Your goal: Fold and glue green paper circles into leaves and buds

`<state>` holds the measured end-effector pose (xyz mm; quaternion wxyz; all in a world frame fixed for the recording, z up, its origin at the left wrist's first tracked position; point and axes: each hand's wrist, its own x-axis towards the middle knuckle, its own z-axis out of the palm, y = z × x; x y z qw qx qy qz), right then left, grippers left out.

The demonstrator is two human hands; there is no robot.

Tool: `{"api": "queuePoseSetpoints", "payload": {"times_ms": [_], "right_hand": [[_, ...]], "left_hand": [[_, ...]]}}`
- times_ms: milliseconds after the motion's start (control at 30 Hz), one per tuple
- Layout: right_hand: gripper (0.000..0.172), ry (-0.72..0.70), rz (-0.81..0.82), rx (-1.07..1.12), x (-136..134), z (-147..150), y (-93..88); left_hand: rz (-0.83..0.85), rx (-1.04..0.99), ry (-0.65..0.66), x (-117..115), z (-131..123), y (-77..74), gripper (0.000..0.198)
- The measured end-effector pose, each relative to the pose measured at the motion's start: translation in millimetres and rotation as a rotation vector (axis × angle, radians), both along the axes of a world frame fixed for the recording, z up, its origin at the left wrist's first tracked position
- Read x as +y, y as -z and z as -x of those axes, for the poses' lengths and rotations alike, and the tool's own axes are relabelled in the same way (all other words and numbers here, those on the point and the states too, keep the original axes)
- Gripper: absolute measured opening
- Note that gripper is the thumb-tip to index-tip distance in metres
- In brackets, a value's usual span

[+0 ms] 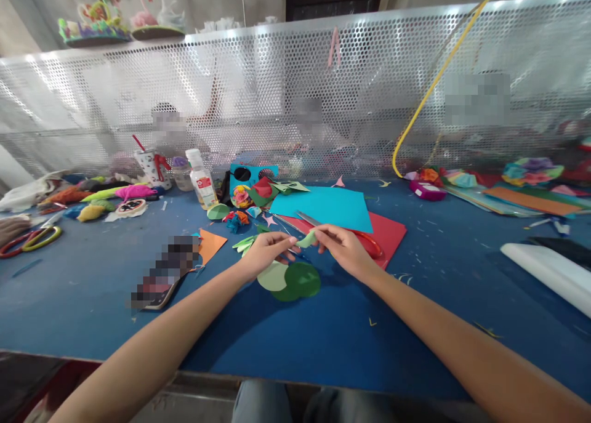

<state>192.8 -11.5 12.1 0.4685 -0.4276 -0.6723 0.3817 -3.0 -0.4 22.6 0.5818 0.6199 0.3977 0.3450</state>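
Between my two hands is a small light green paper piece, curved and narrow. My left hand pinches its left end with thumb and fingers. The right end is gripped by my right hand. Under them on the table lie a pale green paper circle and dark green paper circles, partly overlapping. Several cut green paper strips sit just left of my left hand. Beyond my right hand, red-handled scissors rest on red paper and a blue sheet.
A phone and orange paper lie at left. A clear bottle, paper flowers and a patterned cup stand toward the perforated metal screen. At right are a white box-like object and a purple case. Another person's hand shows far left.
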Motion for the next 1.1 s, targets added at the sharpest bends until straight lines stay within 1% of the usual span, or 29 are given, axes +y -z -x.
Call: {"api": "queuePoseSetpoints", "payload": {"times_ms": [100,233,367,500,633,800,900,1100], "right_hand": [[0.029,-0.020,0.109,0.096,0.1,1.6,-1.3],[0.031,-0.047,0.245,0.222,0.6,3.0,-0.5],[0.031,-0.074,0.311,0.256,0.9,1.7,1.2],[0.035,-0.088,0.364,0.302,1.7,0.4,1.4],[0.037,-0.098,0.376,0.326,1.0,0.9,-0.9],[0.033,-0.121,0.361,0.349,-0.9,1.2,-3.0],[0.030,-0.133,0.354,0.339,-1.3,1.3,-2.6],[0.029,-0.155,0.360,0.293,-2.6,2.4,-3.1]], "left_hand": [[0.011,-0.016,-0.002,0.2,0.3,-0.4,0.037],[0.017,-0.035,-0.037,0.9,0.9,-0.1,0.038],[0.017,-0.044,-0.053,2.3,0.8,1.7,0.036],[0.011,-0.043,-0.062,3.5,0.7,3.8,0.033],[0.001,-0.023,-0.065,4.3,0.7,5.2,0.033],[-0.008,-0.012,-0.063,4.2,0.3,5.0,0.031],[-0.013,0.000,-0.061,2.8,0.0,3.1,0.032],[-0.061,0.024,-0.062,1.7,1.0,1.6,0.035]]}}
